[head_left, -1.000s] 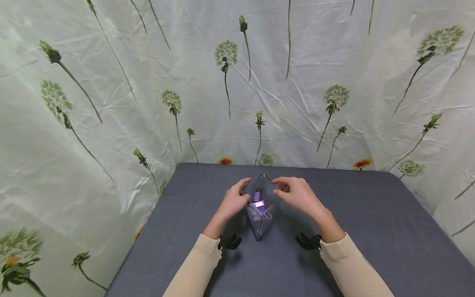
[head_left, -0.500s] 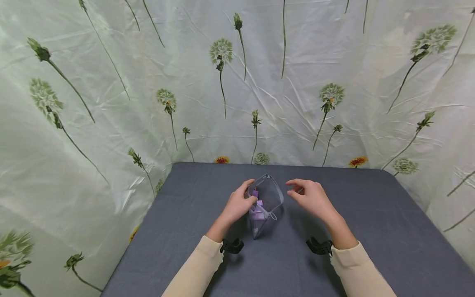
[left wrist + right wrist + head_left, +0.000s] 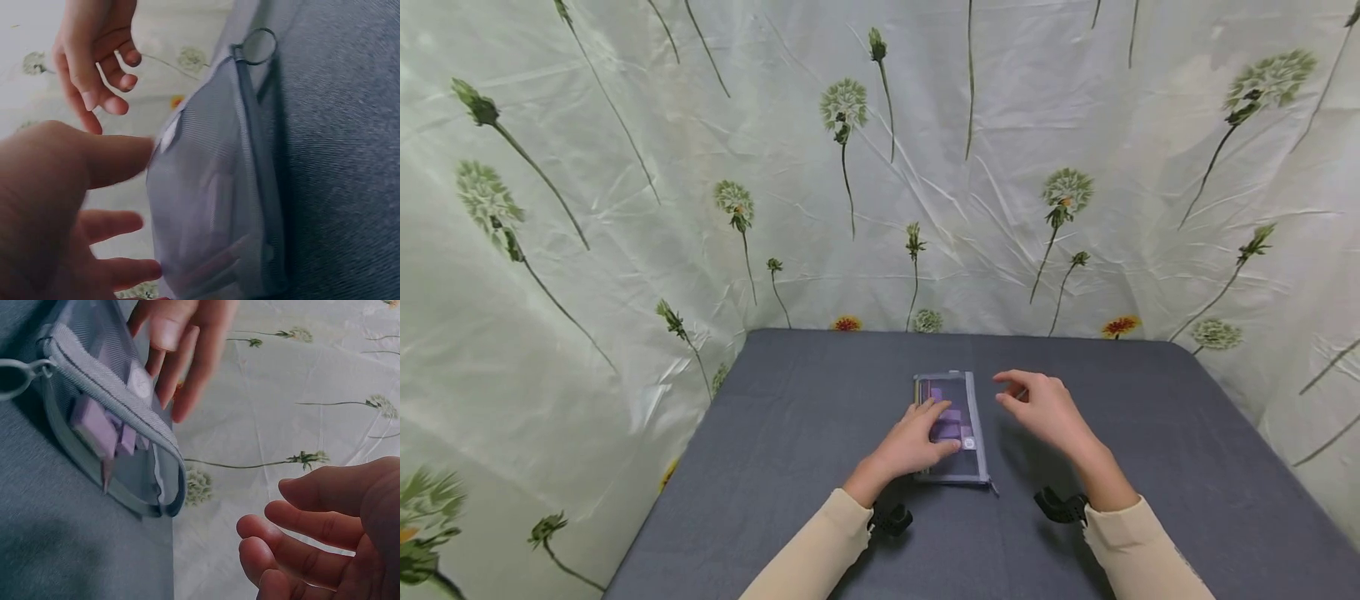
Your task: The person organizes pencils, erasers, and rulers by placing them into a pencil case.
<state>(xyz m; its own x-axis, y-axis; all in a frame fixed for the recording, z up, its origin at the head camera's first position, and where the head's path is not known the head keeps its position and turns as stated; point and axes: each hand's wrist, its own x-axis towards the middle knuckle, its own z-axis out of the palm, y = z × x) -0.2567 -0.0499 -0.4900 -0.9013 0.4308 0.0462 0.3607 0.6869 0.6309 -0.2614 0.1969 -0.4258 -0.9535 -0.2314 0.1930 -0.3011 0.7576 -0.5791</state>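
A grey see-through mesh zip pouch [image 3: 974, 425] lies on the table with purple block-like pieces [image 3: 949, 429] and slim stick-like items inside. My left hand [image 3: 916, 440] is spread over the pouch's left half, its fingers extended across the mesh. In the left wrist view, the thumb and fingertips meet the side of the pouch [image 3: 200, 156]. The right wrist view shows the zip side gaping, with a purple block [image 3: 94, 428] visible within and a ring pull [image 3: 14, 380] at one end. Off to the right, my right hand [image 3: 1047, 410] hovers with loosely bent fingers, holding nothing.
A dark grey cloth covers the table [image 3: 820, 392]. Behind it hangs a pale curtain [image 3: 700, 250] printed with dandelions. Black wrist straps [image 3: 1063, 505] sit at both cuffs.
The pouch has gone from standing with its mouth spread to lying flat, zip side to the right. My right hand has left its rim and moved right; my left hand has moved over its top.
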